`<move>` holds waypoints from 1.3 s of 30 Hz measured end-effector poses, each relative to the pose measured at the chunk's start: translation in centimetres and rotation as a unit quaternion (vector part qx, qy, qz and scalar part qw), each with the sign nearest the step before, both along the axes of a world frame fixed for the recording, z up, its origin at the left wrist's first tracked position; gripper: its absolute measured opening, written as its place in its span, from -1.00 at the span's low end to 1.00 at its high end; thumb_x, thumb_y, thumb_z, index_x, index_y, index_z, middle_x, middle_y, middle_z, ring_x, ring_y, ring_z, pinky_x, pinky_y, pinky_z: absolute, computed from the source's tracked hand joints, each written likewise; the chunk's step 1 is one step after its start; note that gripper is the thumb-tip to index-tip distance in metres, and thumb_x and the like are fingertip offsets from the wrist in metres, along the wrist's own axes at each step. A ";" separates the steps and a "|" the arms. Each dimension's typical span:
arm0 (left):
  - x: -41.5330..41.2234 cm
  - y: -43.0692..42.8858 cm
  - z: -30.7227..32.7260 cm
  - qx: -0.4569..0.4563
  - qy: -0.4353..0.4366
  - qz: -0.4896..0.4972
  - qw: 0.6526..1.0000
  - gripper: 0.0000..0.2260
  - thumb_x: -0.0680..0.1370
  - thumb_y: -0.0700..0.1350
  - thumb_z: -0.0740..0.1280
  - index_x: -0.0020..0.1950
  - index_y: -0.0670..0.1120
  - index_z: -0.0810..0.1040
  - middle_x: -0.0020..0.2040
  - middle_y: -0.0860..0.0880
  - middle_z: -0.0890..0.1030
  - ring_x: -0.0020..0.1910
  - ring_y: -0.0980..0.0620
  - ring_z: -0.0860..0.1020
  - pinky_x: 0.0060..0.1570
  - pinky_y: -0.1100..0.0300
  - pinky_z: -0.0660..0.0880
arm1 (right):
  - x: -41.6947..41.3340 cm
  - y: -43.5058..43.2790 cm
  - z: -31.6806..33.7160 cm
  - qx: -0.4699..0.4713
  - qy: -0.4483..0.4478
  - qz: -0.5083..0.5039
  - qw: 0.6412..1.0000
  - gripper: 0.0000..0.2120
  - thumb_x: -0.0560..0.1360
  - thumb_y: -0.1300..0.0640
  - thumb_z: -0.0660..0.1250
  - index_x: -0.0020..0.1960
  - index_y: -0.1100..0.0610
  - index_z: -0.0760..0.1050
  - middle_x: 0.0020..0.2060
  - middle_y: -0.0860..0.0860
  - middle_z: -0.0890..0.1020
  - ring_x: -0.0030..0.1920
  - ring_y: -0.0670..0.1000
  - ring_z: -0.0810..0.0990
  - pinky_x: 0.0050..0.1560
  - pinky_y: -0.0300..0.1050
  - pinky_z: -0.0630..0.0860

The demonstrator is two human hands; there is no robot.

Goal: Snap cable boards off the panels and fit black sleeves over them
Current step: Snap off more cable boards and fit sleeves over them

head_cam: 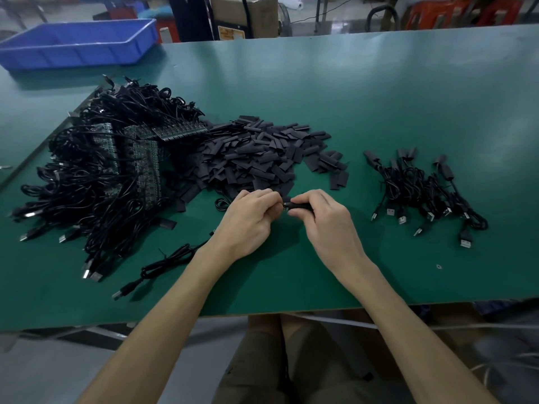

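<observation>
Nearest us, a little past the front edge of the surface (291,290), our two hands meet. Our left hand (250,221) has its fingers curled and pinches the cable board (285,206); only a small tip of it shows between the hands. Our right hand (325,225) grips a black sleeve (302,206) between thumb and fingers, with the sleeve's end touching the board's tip. We cannot tell how far the board sits inside. A cable (166,262) runs from beside our left wrist toward 8 o'clock and ends in a USB plug (118,295) lying on the surface.

At 3 o'clock from the hands, well apart, lies a small heap of sleeved cables (423,191). Just beyond the hands, at 12 o'clock, spreads the pile of loose sleeves (262,153). At 10 o'clock a large tangle of black cables lies over the panels (140,158). Farthest off, also toward 10 o'clock, a blue tray (78,45) stands at the surface's far left corner.
</observation>
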State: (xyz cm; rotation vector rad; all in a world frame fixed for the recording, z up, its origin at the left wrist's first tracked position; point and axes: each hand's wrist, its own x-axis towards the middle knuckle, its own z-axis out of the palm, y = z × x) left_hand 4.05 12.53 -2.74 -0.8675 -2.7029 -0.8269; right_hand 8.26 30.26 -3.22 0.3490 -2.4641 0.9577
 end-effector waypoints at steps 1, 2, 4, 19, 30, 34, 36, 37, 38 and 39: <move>0.0 0.0 0.0 -0.004 -0.001 0.000 1.000 -0.85 0.65 -0.25 0.24 -0.10 -0.10 0.47 -0.21 0.14 0.43 -0.16 0.11 0.37 -0.01 0.15 0.25 | 0.0 0.0 0.0 0.001 -0.003 0.001 1.000 -0.86 0.58 0.21 0.43 0.07 0.28 0.59 -0.02 0.10 0.66 -0.04 0.11 0.66 0.00 0.08 0.62; 0.0 0.0 0.0 -0.009 -0.002 0.000 1.000 -0.84 0.65 -0.26 0.23 -0.10 -0.09 0.47 -0.21 0.14 0.43 -0.16 0.12 0.37 0.00 0.15 0.25 | 0.0 0.0 0.0 0.001 -0.004 0.004 1.000 -0.87 0.58 0.22 0.43 0.07 0.28 0.59 -0.02 0.10 0.66 -0.04 0.11 0.66 0.00 0.08 0.62; 0.0 0.1 0.0 -0.016 -0.005 0.000 1.000 -0.83 0.65 -0.25 0.23 -0.11 -0.06 0.46 -0.20 0.13 0.45 -0.14 0.12 0.37 0.00 0.15 0.25 | 0.0 -0.1 0.0 0.002 -0.006 0.011 1.000 -0.88 0.58 0.25 0.42 0.07 0.29 0.58 -0.01 0.11 0.66 -0.04 0.10 0.66 0.00 0.08 0.63; 0.0 -0.3 -0.1 -0.013 -0.002 -0.031 0.999 -0.86 0.64 -0.24 0.24 -0.09 -0.06 0.51 -0.18 0.13 0.50 -0.13 0.13 0.42 -0.02 0.16 0.25 | 0.3 -0.4 0.3 0.019 -0.021 0.045 0.999 -0.85 0.58 0.26 0.42 0.13 0.28 0.58 0.00 0.10 0.64 -0.03 0.07 0.65 0.04 -0.07 0.60; 0.0 -0.1 -0.7 -0.038 0.142 0.010 0.989 -0.87 0.56 -0.34 0.37 -0.05 -0.11 0.58 -0.14 0.06 0.59 -0.12 0.05 0.54 0.00 0.12 0.36 | -0.5 0.1 -0.2 -0.061 -0.073 0.032 0.995 -0.89 0.58 0.25 0.43 0.08 0.26 0.63 -0.03 0.03 0.65 -0.04 -0.08 0.59 0.03 -0.29 0.53; -0.1 0.1 -0.9 -0.051 0.154 0.009 0.987 -0.86 0.55 -0.33 0.38 -0.08 -0.09 0.57 -0.15 0.07 0.58 -0.13 0.04 0.54 0.00 0.15 0.34 | -0.8 0.4 -0.3 -0.086 -0.104 0.039 0.990 -0.90 0.53 0.30 0.47 0.04 0.23 0.64 -0.07 -0.02 0.65 -0.10 -0.15 0.60 -0.02 -0.41 0.48; 0.0 0.1 -1.0 -0.047 0.154 0.006 0.987 -0.87 0.55 -0.32 0.37 -0.08 -0.09 0.57 -0.16 0.07 0.59 -0.14 0.04 0.53 0.00 0.16 0.32 | -0.8 0.5 -0.4 -0.087 -0.111 0.043 0.989 -0.89 0.52 0.30 0.47 0.04 0.21 0.64 -0.10 -0.06 0.63 -0.11 -0.22 0.58 -0.04 -0.43 0.47; 0.0 0.0 -0.9 -0.042 0.153 0.005 0.987 -0.87 0.55 -0.32 0.37 -0.08 -0.10 0.58 -0.16 0.07 0.59 -0.15 0.05 0.53 0.00 0.17 0.33 | -0.8 0.5 -0.5 -0.087 -0.112 0.045 0.989 -0.88 0.52 0.30 0.48 0.05 0.21 0.64 -0.11 -0.07 0.62 -0.11 -0.22 0.58 -0.03 -0.42 0.47; 0.0 0.0 -0.9 -0.038 0.151 0.003 0.988 -0.88 0.56 -0.32 0.37 -0.08 -0.10 0.58 -0.16 0.07 0.60 -0.15 0.05 0.53 0.01 0.16 0.34 | -0.8 0.5 -0.5 -0.087 -0.112 0.046 0.989 -0.88 0.52 0.29 0.48 0.05 0.20 0.64 -0.12 -0.09 0.62 -0.11 -0.22 0.58 -0.03 -0.42 0.47; 0.1 0.0 -0.9 -0.035 0.146 0.000 0.989 -0.89 0.57 -0.31 0.37 -0.08 -0.11 0.59 -0.16 0.07 0.61 -0.15 0.04 0.54 0.02 0.14 0.36 | -0.8 0.5 -0.5 -0.089 -0.112 0.047 0.989 -0.88 0.51 0.29 0.49 0.05 0.20 0.65 -0.13 -0.11 0.61 -0.12 -0.22 0.58 -0.03 -0.42 0.47</move>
